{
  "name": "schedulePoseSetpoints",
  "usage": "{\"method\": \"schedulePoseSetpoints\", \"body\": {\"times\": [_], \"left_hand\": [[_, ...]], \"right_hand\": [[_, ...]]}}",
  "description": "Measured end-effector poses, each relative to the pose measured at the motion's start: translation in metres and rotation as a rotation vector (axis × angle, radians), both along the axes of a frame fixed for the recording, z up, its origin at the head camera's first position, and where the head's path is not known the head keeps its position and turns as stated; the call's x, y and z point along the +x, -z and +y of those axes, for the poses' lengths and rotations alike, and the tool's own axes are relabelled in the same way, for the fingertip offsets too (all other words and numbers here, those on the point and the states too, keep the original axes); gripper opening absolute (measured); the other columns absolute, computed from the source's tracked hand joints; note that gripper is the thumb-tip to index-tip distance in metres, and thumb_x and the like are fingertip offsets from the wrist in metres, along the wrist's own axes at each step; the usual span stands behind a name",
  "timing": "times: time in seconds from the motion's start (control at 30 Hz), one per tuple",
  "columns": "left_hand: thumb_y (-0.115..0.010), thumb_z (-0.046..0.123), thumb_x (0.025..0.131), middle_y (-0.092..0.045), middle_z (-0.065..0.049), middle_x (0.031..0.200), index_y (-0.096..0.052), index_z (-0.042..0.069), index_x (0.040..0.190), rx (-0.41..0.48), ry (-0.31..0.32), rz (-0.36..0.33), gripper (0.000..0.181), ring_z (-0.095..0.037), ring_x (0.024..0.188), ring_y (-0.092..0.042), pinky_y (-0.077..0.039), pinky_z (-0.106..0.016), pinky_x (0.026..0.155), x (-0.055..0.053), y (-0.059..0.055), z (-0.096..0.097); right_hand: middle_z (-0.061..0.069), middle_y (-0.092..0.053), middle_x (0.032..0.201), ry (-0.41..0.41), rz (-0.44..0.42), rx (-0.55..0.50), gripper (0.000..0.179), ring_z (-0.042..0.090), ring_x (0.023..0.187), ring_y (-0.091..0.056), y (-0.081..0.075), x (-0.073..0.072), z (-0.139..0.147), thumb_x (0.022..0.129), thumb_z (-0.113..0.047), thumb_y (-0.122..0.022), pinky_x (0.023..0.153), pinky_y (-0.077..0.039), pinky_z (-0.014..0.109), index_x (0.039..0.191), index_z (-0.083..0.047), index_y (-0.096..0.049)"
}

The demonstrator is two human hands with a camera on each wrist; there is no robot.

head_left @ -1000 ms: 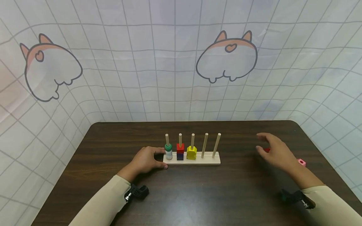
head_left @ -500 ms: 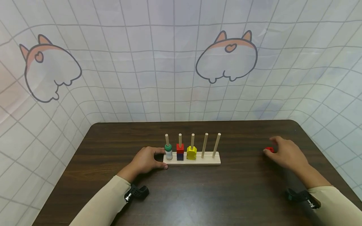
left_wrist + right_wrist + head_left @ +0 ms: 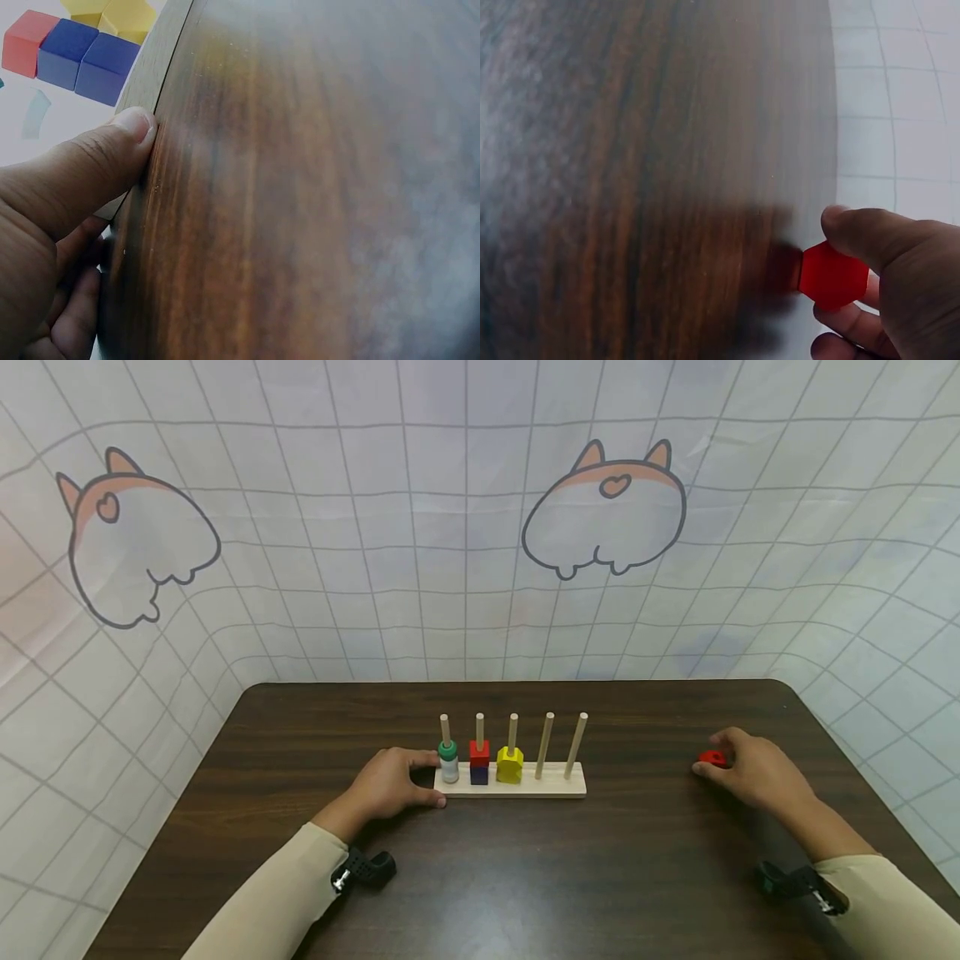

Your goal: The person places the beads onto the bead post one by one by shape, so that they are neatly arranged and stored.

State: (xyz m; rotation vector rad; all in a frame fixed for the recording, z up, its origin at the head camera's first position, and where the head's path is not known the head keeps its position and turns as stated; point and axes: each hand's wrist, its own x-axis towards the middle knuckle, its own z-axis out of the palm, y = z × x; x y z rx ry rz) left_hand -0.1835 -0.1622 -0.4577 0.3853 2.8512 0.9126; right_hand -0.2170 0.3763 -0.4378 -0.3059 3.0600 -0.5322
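Note:
My left hand [image 3: 386,783] grips the left end of a wooden peg board [image 3: 551,785], thumb along its front edge. On its leftmost peg sits a green bead [image 3: 447,750] above a white one [image 3: 449,770]. The second peg carries a red block [image 3: 479,752] over dark blue [image 3: 478,775]; yellow blocks [image 3: 510,767] are on the third. Both right-hand pegs are bare. Far to the right, my right hand [image 3: 763,772] pinches a red hexagonal block [image 3: 834,276] between thumb and fingers, low over the table.
The dark wooden table [image 3: 480,877] ends in a rounded corner behind my right hand. A white grid-patterned curtain [image 3: 360,568] with cartoon animal prints hangs behind and beside the table. A black wrist camera [image 3: 367,868] is strapped on each forearm.
My right hand has moved right, and its spread thumb and fingers have closed on the red block. A pink block seen earlier beside that wrist is now hidden. The left hand stays put.

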Motion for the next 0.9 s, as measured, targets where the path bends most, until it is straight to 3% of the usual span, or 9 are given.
{"method": "schedulePoseSetpoints", "body": {"times": [0.17, 0.5, 0.73, 0.9], "left_hand": [[-0.094, 0.038, 0.073, -0.068, -0.004, 0.132, -0.074, 0.018, 0.128, -0.003, 0.002, 0.004, 0.062, -0.029, 0.127, -0.059, -0.047, -0.049, 0.104, -0.001, 0.001, 0.000], [-0.094, 0.039, 0.073, -0.068, -0.004, 0.132, -0.074, 0.018, 0.128, -0.002, 0.001, 0.000, 0.062, -0.029, 0.127, -0.059, -0.047, -0.050, 0.104, -0.001, 0.003, -0.001], [-0.094, 0.038, 0.073, -0.068, -0.004, 0.132, -0.074, 0.019, 0.129, 0.002, 0.001, 0.002, 0.062, -0.029, 0.127, -0.059, -0.047, -0.050, 0.104, -0.001, 0.003, 0.000], [-0.094, 0.039, 0.073, -0.068, -0.004, 0.132, -0.074, 0.018, 0.129, -0.002, 0.003, 0.006, 0.063, -0.029, 0.127, -0.059, -0.047, -0.050, 0.104, -0.002, 0.004, 0.000]], "right_hand": [[0.013, -0.069, 0.094, -0.015, 0.001, -0.018, 0.057, 0.028, 0.078, -0.064, 0.002, -0.001, -0.003, 0.090, -0.044, -0.078, 0.065, -0.051, 0.050, 0.119, 0.003, -0.062], [0.011, -0.071, 0.094, -0.124, 0.066, -0.025, 0.036, 0.029, 0.083, -0.067, 0.007, -0.001, -0.022, 0.089, -0.022, -0.078, 0.070, -0.054, 0.052, 0.115, -0.001, -0.065], [0.016, -0.073, 0.108, -0.159, 0.070, -0.083, 0.035, 0.036, 0.098, -0.069, 0.004, 0.002, -0.047, 0.091, -0.020, -0.078, 0.079, -0.054, 0.059, 0.120, -0.004, -0.066], [0.011, -0.073, 0.105, -0.180, 0.121, -0.151, 0.038, 0.027, 0.088, -0.069, -0.005, 0.003, -0.068, 0.091, -0.020, -0.079, 0.074, -0.054, 0.050, 0.123, -0.005, -0.064]]}}
